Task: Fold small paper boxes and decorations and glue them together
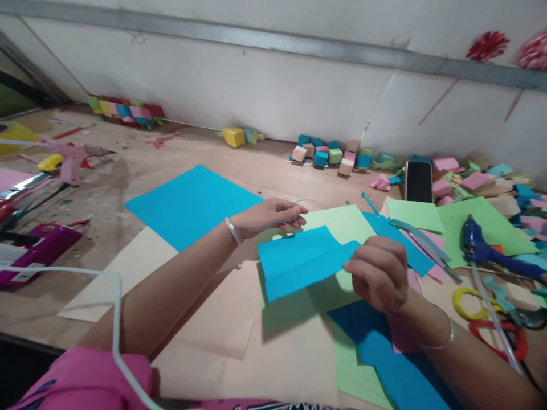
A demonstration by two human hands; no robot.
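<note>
A small blue paper piece point(299, 262) hangs a little above green and peach sheets, its right corner pinched in my right hand point(378, 273). My left hand point(271, 217) is just behind the piece, palm turned down and fingers loosely bent apart, with nothing in it. Left of it lies a larger blue sheet point(192, 208) on the table. Under the held piece is a light green sheet point(286, 316), and a peach sheet point(226, 319) lies nearer my body. More blue paper point(371, 336) sits below my right wrist.
Scissors point(496, 324) and a blue glue gun point(482, 245) lie at the right, near a phone point(419, 181). Folded paper blocks point(329, 154) line the wall. A pink glue gun point(70, 162) and a purple tool point(47, 250) are at the left. A white cable point(117, 307) crosses the left foreground.
</note>
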